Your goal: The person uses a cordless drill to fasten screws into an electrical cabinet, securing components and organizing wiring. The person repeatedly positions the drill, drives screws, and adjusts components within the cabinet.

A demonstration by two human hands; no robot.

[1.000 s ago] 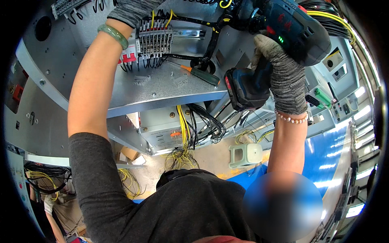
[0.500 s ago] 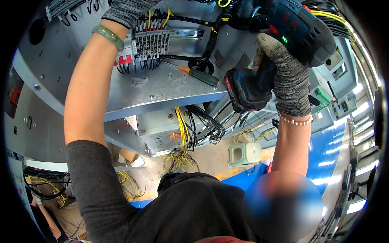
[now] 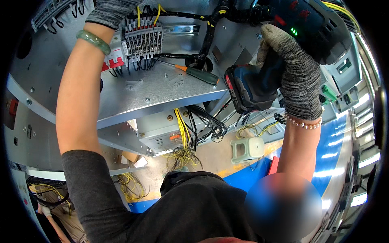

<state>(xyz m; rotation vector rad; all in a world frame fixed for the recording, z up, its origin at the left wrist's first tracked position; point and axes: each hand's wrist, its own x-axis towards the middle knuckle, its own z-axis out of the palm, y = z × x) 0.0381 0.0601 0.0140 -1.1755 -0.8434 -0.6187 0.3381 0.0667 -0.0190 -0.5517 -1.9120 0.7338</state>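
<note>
My right hand (image 3: 291, 56), in a grey knit glove, is wrapped round the grip of a dark blue cordless drill (image 3: 314, 30). Green lights glow on the drill's body, and its front end is cut off by the upper edge. The gloved left hand (image 3: 111, 12) reaches into the metal cabinet, above a breaker with red levers (image 3: 114, 62) and beside a terminal block (image 3: 142, 42). Its fingers lie beyond the picture's edge. On the cabinet's metal shelf (image 3: 133, 101) lies a screwdriver (image 3: 198, 75) with a green and orange handle.
Black wrapped cable bundles (image 3: 210, 36) run behind the shelf. Below it hang yellow wires (image 3: 182, 129) and black wires (image 3: 206, 125). A pale green stool (image 3: 248, 152) stands on the floor. At the lower left, another person's arm (image 3: 56, 227) shows near more cables.
My right hand and the drill have shifted a little to the right. The left hand has moved slightly left and up, while the whole view has also shifted a little.
</note>
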